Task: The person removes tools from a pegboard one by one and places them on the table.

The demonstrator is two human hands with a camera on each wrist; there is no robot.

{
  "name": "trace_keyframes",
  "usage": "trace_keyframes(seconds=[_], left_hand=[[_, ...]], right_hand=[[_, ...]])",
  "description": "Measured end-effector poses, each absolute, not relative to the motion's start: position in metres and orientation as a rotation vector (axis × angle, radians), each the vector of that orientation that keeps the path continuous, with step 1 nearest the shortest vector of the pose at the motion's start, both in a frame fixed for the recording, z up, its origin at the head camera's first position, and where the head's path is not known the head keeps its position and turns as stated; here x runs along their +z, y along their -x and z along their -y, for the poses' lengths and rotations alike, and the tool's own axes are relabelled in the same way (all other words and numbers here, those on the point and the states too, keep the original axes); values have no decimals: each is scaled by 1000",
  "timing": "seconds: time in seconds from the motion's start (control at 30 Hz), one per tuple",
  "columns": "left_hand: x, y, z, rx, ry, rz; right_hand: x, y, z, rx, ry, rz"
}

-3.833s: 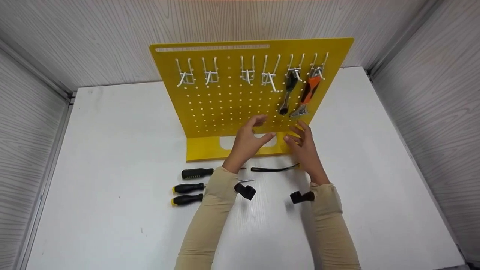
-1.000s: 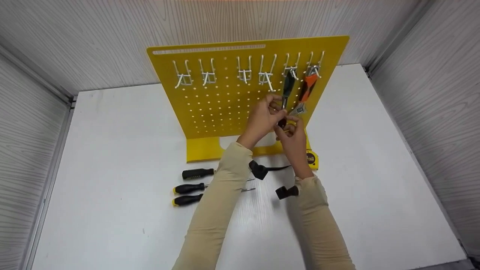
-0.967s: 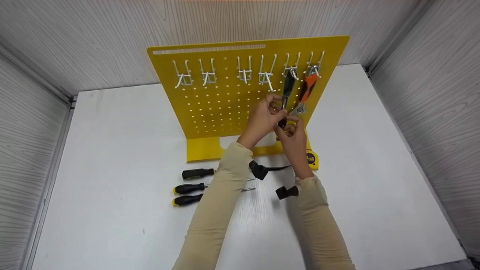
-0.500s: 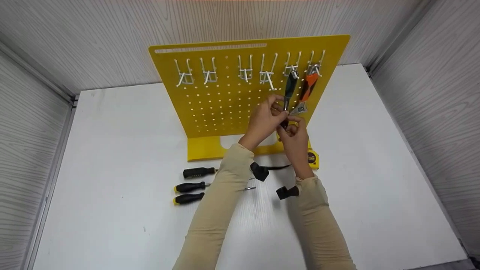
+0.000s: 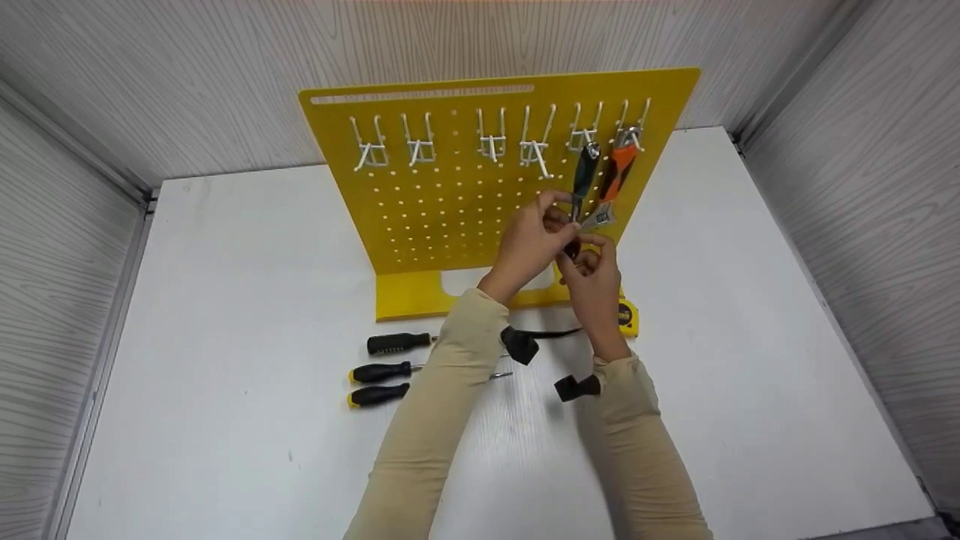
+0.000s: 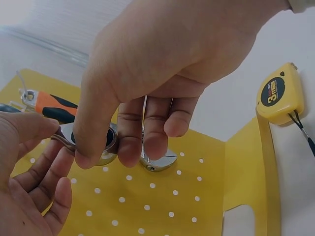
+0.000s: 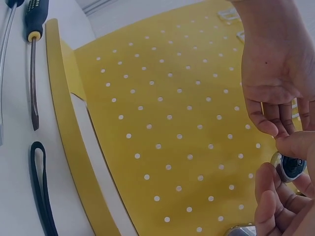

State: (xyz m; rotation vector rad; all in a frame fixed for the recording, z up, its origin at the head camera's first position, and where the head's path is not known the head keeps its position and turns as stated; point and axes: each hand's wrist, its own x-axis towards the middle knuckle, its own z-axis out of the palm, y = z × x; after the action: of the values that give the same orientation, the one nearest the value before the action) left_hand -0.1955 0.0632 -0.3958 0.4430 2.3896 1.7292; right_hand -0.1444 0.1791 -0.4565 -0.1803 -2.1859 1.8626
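A ratchet wrench [image 5: 586,174] with a dark green and black handle stands in front of the yellow pegboard [image 5: 439,214], near its right side. Its handle end is apart from the white hook [image 5: 583,137] behind it. My left hand [image 5: 527,241] pinches the metal shank between thumb and fingers. Just below, my right hand [image 5: 595,291] grips the round ratchet head [image 7: 291,167] with thumb and fingers. Close by on the right hangs an adjustable wrench [image 5: 619,166] with an orange and black handle, its metal head [image 6: 160,161] downward.
Several white hooks [image 5: 534,150] project from the board. A yellow tape measure [image 6: 281,93] with a black strap [image 7: 42,187] lies by the base's right end. On the table [image 5: 247,435], three black-handled screwdrivers [image 5: 379,373] lie at left, partly hidden by the left sleeve.
Both hands have come up from below and taken hold of the ratchet wrench. Its handle end, earlier on the hook, has come forward off it.
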Motion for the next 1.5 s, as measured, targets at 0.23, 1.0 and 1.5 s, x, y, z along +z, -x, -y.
trace_keyframes(seconds=[0.23, 1.0, 1.5], left_hand=[[-398, 192, -63, 1750, -470, -2389], [-395, 174, -57, 1845, -556, -2307], [-394, 173, -46, 1816, -573, -2244]], right_hand=[[-456, 141, -179, 1846, 192, 2204], [-457, 122, -185, 1661, 73, 2240], [-465, 112, -199, 1654, 16, 2343]])
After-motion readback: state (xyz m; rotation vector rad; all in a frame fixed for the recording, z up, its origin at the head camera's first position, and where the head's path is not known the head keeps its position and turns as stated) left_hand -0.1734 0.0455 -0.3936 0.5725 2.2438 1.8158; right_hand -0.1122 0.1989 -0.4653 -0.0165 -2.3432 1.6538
